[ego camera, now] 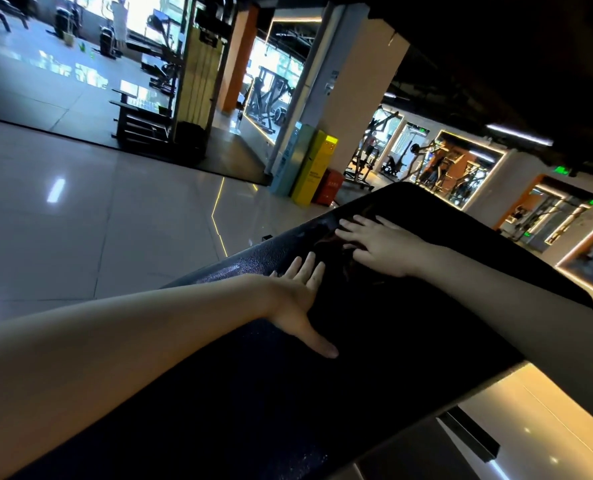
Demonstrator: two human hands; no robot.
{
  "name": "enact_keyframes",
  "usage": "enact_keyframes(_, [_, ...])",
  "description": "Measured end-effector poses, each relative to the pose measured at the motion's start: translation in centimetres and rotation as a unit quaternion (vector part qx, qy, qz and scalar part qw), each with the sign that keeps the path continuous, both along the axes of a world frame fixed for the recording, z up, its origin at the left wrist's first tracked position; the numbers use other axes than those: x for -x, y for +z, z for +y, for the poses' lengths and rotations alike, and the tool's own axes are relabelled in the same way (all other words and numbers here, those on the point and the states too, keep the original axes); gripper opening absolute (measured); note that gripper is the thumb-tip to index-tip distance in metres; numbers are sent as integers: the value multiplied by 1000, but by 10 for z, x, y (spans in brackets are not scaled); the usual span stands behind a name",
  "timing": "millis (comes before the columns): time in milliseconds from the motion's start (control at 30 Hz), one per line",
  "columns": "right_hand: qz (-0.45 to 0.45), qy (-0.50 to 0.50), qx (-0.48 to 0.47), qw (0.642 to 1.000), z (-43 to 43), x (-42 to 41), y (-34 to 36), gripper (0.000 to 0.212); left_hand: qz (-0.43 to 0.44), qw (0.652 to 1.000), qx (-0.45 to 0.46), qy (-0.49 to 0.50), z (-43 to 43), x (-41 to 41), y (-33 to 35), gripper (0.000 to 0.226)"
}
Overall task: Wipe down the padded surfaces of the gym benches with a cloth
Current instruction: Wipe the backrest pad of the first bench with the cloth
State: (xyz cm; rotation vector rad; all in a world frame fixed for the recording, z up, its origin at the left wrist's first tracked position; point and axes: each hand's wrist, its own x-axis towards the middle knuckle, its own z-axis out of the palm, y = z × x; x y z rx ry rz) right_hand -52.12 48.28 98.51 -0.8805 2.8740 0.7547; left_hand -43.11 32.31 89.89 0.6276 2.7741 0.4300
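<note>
Beside the pale pillar stand a tall blue upright box, a tall yellow upright box and a low red box, all closed, so their contents cannot be told. Nearer, the left hand lies flat on the black padded bench surface, fingers straight, thumb spread wide, holding nothing. Just beyond its fingertips a dark crumpled cloth lies on the pad. The right hand presses down on it with fingers splayed and straight, not curled round it.
</note>
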Motion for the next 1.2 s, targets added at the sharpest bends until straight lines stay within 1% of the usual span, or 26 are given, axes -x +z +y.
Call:
enact_keyframes(100, [-1,0,0,1000,-1,3,-1,54,-1,1000,0,-5,1,2,-2,136])
enact_keyframes(233, [33,-4,7,999,-21,26,-10,54,-4,1000,1,-1,1,6,-3,137])
enact_keyframes(433, [51,-40,23,998,-58,54,-23,53,-4,1000,5,15,1,6,-2,137])
enact_keyframes(533, [57,-46,27,997,-64,48,-26,53,-6,1000,10,24,1,1,2,135])
enact_keyframes(633, [42,-36,30,998,-58,34,-27,53,-14,999,15,35,0,-4,1,134])
enact_keyframes(767, [-8,1,14,1000,-34,2,-22,54,-31,999,28,20,-13,-11,-7,142])
enact_keyframes(867, [-27,17,-2,999,-19,-14,-17,54,-32,999,40,7,-18,-14,-14,147])
enact_keyframes(1033, [-7,15,0,1000,-27,-4,-21,54,-36,998,52,9,-14,-6,-18,153])
enact_keyframes(1200, [23,-3,5,1000,-54,21,-32,53,-31,998,59,17,-14,-9,-17,150])
